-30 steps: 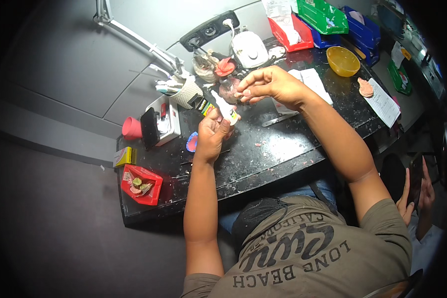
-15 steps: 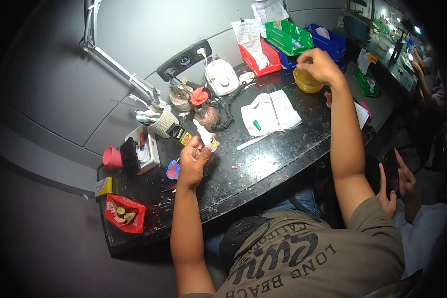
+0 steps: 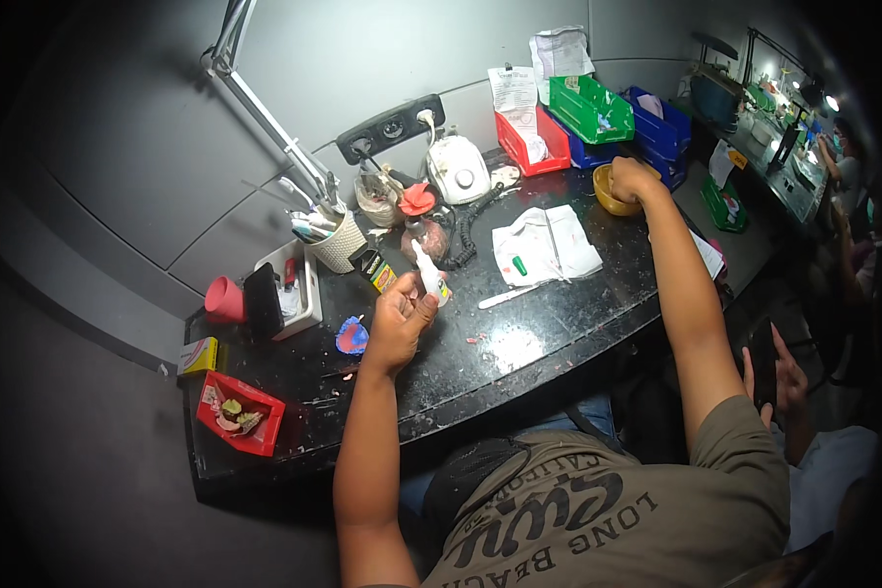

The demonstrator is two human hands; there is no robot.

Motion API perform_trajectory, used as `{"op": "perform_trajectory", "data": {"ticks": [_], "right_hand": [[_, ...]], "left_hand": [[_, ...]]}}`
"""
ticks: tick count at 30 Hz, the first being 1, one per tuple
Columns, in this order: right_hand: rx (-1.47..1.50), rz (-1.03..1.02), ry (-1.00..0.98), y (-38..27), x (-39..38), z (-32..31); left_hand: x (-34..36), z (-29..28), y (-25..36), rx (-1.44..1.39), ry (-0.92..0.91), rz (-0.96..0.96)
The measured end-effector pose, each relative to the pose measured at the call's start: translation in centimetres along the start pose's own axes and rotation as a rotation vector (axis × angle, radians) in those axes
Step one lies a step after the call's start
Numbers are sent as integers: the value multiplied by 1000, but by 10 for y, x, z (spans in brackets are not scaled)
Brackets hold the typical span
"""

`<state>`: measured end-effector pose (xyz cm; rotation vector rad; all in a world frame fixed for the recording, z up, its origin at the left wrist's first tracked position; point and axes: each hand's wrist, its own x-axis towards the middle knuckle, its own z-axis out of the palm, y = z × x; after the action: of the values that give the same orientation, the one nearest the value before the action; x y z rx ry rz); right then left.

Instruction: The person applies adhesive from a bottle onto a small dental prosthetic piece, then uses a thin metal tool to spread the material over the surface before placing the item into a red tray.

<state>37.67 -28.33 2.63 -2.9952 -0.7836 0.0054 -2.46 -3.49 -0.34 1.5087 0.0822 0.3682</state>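
Clearly we were in the middle of the work rather than at either end of it. Our left hand [image 3: 399,318] was closed around a small white bottle [image 3: 428,272] with a pointed tip, held upright just above the black bench [image 3: 519,348]. Our right hand [image 3: 629,181] had reached out to about two o'clock and rested in a yellow bowl [image 3: 606,193]; its fingers curled down inside, and we could not tell whether they grasped anything. Nothing looked finished: we judged the bottle was yet to be used and whatever the bowl held yet to be brought over.

Between the hands, at one o'clock from the bottle, lay a sheet of white paper [image 3: 544,245] with a small green piece [image 3: 520,265] on it and a white stick [image 3: 506,295] at its near edge.

As for packages and labels, a small yellow and black box [image 3: 376,271] lay just at eleven o'clock from the left hand. A yellow carton [image 3: 197,355] sat at the bench's nine o'clock end, with a red tray [image 3: 242,414] of small pieces just below it. At twelve o'clock stood a red bin [image 3: 525,137] with a white printed slip [image 3: 509,90] rising from it, then a green bin [image 3: 588,108] and a blue bin [image 3: 660,122], with another white paper [image 3: 561,51] on the wall behind them.
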Motion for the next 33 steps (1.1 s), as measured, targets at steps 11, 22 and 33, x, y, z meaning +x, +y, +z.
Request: {"op": "perform_trajectory", "data": {"ticks": [11, 22, 33], "right_hand": [[53, -17, -92, -13, -20, -23], [174, -44, -3, 10, 3, 4], [236, -24, -23, 17, 20, 12]], "left_hand": [[1, -5, -3, -6, -31, 30], [1, -4, -3, -29, -47, 18], [2, -7, -2, -40, -33, 4]]}}
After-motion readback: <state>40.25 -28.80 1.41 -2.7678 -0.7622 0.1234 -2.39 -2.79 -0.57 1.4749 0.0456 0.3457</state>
